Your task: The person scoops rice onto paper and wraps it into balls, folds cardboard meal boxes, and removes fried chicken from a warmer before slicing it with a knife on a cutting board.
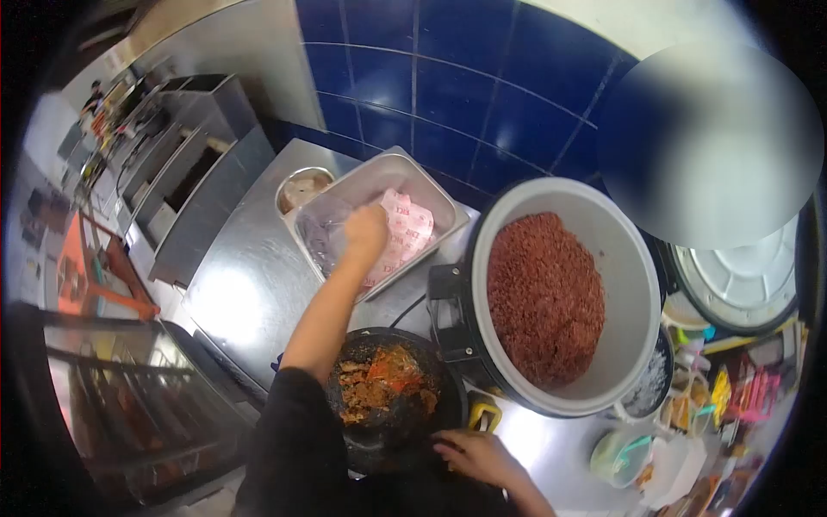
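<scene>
well, nearest to us is our right hand (478, 457), its fingers loosely bent at the near right edge of the black wok (445, 366); we cannot tell whether they touch the rim. just beside that hand sits a yellow handle (487, 416). in the wok lies brown and orange food (379, 383), with neither hand in it. beyond the wok, our left hand (366, 231) is inside the walls of the metal pan (435, 191), fingers curled in; we cannot tell whether they pinch anything. the printed paper (409, 226) lies in the pan just to the right of that hand, with clear plastic (319, 228) on its other side. we judge the step in hand to be reaching for the paper or plastic; the next move seems to call for a neat pinch on one layer alone. over to the right stands a big pot (629, 319) of dark-red grains (547, 297), and at the back blue tiles (457, 77) rise behind the counter (228, 284).
</scene>
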{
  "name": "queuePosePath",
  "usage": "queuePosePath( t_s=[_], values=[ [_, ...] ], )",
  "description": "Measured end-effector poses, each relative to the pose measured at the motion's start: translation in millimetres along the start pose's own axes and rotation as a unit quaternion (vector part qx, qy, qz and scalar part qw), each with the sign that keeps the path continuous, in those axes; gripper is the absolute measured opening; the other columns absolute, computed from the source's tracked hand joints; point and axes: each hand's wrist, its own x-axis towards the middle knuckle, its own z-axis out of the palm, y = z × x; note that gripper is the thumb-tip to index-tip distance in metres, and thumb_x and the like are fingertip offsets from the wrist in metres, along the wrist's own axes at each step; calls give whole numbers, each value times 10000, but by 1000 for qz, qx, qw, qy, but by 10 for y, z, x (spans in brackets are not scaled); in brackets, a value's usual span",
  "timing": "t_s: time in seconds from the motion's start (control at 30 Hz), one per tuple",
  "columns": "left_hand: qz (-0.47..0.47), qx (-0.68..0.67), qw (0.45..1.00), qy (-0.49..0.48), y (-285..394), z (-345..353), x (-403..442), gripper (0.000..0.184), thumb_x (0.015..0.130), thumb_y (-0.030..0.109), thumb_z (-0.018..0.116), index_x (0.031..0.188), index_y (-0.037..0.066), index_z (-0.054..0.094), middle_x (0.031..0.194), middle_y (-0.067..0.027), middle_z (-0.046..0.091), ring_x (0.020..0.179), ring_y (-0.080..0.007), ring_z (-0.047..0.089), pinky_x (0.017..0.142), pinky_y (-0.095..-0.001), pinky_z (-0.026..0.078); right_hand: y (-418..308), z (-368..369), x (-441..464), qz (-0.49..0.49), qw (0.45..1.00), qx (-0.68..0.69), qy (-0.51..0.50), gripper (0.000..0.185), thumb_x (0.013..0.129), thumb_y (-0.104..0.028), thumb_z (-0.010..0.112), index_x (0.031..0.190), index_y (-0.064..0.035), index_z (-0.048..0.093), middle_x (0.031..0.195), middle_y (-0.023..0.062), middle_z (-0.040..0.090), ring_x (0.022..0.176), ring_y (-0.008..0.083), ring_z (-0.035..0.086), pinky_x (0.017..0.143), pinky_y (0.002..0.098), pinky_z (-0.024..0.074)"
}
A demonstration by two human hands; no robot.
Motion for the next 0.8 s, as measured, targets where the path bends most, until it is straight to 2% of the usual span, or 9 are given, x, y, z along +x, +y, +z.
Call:
queuePosePath(
  t_s=[0.13,0.23,0.3,0.4,0.47,0.53,0.6,0.67,0.8],
  values=[
    [65,-45,961,264,-290,-1209,-458,199,921,144,611,1027,86,769,990,-183,743,943,-354,725,850,-459,561,410,-7,-248,67,997,33,26,374,1021,-397,586,1254,-120,681,1064,167,742,968,379,714,865,465,559],
    [120,-279,933,194,109,-2285,-1683,441,916,8,615,1356,26,646,1302,-131,697,1044,-211,696,878,-324,541,896,118,-657,134,987,37,83,355,1019,-399,586,1211,-120,695,1038,165,744,920,387,717,836,472,560],
    [149,-363,914,101,419,-2635,-2536,532,926,10,586,1452,-48,528,1486,-215,549,1388,-276,507,1135,-387,408,1238,291,-1096,188,970,40,152,330,1017,-388,588,1170,-122,707,1013,169,742,894,397,713,819,476,560],
    [698,-321,640,8,94,-2176,-2916,531,947,114,629,1447,-37,531,1399,-216,601,1319,-258,566,1078,-444,471,1745,530,-1929,275,879,198,336,371,1019,-397,578,1095,-58,710,854,126,734,755,277,719,686,390,571],
    [785,-331,463,-245,1024,-2078,-3232,501,958,157,646,1430,5,572,1287,-186,673,1167,-233,652,1000,-379,511,2034,629,-2497,342,755,333,450,442,1031,-435,558,997,-16,693,753,98,695,627,184,673,556,318,541],
    [635,-372,354,-577,1776,-1873,-3787,440,972,145,624,1387,-3,621,1213,-179,719,1058,-257,699,951,-356,528,2292,681,-2965,404,640,394,522,520,1039,-497,527,922,-9,664,693,89,658,534,144,617,469,282,498],
    [483,-438,285,-703,2442,-1481,-4216,429,970,129,619,1361,-48,626,1192,-164,738,1083,-261,696,977,-356,510,2538,798,-3385,403,575,421,574,598,1034,-583,477,953,-14,641,678,89,640,511,151,601,448,281,482],
    [466,-511,225,-686,2917,-1124,-4527,469,908,98,678,1354,-40,634,1188,-151,744,1130,-238,685,983,-347,504,2684,810,-3603,397,523,436,615,626,1040,-604,435,1063,-7,622,724,93,646,545,164,609,472,284,492],
    [157,-758,122,-622,2969,328,-5156,590,775,-11,735,1358,27,650,1278,-203,693,1162,-333,675,980,-428,543,2980,825,-3975,372,517,455,623,596,1054,-564,443,1123,2,616,752,91,647,573,156,607,516,274,502]
  ],
)
